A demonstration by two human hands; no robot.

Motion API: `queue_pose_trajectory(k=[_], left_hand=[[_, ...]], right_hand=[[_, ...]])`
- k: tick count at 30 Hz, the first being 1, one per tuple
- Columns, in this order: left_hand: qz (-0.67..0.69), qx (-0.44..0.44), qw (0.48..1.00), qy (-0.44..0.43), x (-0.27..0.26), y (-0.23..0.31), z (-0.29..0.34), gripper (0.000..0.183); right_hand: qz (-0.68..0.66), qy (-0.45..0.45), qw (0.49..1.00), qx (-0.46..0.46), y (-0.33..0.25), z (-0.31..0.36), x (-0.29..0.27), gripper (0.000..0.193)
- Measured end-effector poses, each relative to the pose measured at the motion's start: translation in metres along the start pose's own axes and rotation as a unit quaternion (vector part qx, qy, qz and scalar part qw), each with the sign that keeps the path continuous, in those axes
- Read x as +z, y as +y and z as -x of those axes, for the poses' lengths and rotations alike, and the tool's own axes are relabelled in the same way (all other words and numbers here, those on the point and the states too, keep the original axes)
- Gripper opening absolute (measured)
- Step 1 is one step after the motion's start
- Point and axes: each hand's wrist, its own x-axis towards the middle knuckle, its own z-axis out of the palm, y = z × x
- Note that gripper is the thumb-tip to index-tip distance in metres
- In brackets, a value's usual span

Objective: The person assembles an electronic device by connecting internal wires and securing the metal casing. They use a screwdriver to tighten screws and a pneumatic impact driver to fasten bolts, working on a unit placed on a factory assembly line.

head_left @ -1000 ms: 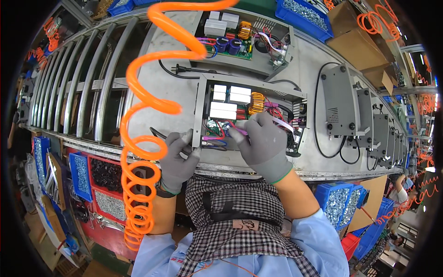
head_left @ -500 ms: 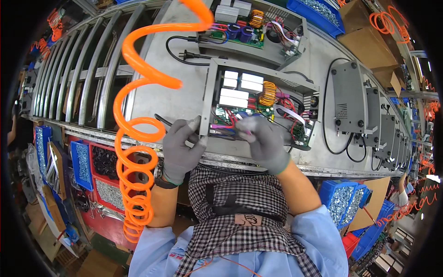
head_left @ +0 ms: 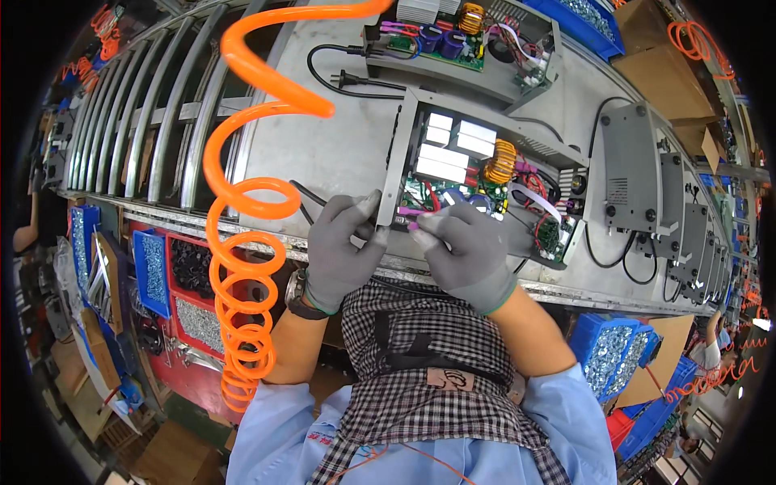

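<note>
In front of me lies an open grey metal case point(head_left: 394, 166) with a green circuit board, white-looking blocks point(head_left: 443, 164) and an orange-wound coil point(head_left: 501, 162) inside. My left hand point(head_left: 343, 257) is at the outer side of its left end wall, with thumb and index finger curled together against it. Whatever sits between those fingertips is hidden. Just inside the same wall, my right hand point(head_left: 470, 257) pinches a small purple wire connector point(head_left: 413, 227) between thumb and fingers. Red wires run beside it. Both hands wear grey gloves.
A second open case point(head_left: 485, 77) lies behind, its black plug point(head_left: 347, 79) on the table. Closed grey cases point(head_left: 638, 174) line the right. An orange coiled hose point(head_left: 242, 198) hangs at left, near metal rollers point(head_left: 166, 121). Blue bins point(head_left: 602, 352) hold small metal parts.
My right hand has moved left to the end wall, close to my left hand. The view has shifted, and the near case now appears farther right and slightly more tilted.
</note>
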Motion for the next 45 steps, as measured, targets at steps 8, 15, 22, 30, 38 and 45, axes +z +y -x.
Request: queue_pose_trajectory(k=[8,15,22,30,38,45], left_hand=[[0.006,-0.012,1.0,-0.006,0.0,0.001,0.004,0.049],[-0.039,0.021,0.999,0.014,0.003,0.001,0.005,0.045],[-0.113,-0.034,0.987,0.107,0.007,0.015,0.018,0.044],[0.358,-0.343,0.869,-0.003,0.055,0.006,0.075,0.058],[0.489,-0.417,0.749,0.164,0.057,0.005,0.005,0.049],[0.381,-0.375,0.843,0.057,-0.048,-0.119,-0.07,0.084]], right_hand=[[0.232,-0.16,0.958,-0.051,-0.024,-0.016,-0.013,0.013],[0.181,-0.115,0.973,-0.081,-0.018,-0.022,0.002,0.013],[0.051,0.038,0.997,-0.046,0.001,0.006,-0.042,0.032],[0.035,0.047,0.952,0.3,0.072,0.024,-0.062,0.068],[0.266,0.042,0.963,0.033,0.159,-0.221,-0.058,0.055],[0.237,-0.214,0.927,0.199,0.137,-0.233,-0.049,0.041]])
